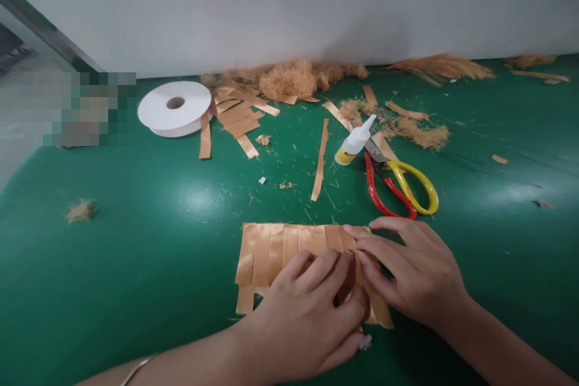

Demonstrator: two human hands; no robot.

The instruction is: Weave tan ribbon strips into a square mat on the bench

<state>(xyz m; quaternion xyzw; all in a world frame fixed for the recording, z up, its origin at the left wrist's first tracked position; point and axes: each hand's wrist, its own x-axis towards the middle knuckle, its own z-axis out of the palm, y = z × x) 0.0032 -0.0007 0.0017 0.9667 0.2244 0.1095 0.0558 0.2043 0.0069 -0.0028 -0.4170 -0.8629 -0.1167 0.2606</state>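
A panel of golden ribbon strips [275, 247] laid side by side lies on the green tabletop near its front. My left hand [316, 307] rests over the panel's middle and right part, its fingers bent with the tips down on the strips. My right hand [411, 262] touches the panel's upper right edge with its fingertips, fingers stretched and a little apart. What lies under my left fingertips is hidden. Just beyond my right hand are scissors [398, 184] with one red and one yellow handle, and a small white glue bottle [353, 143] leans by their blades.
A white tape roll [156, 110] lies at the back left beside loose golden strips [239, 117]. Frayed fibre [289, 78] is heaped along the grey wall [271, 6]. One single strip [320, 160] and small scraps lie mid-table; a fibre tuft [81, 210] is at left.
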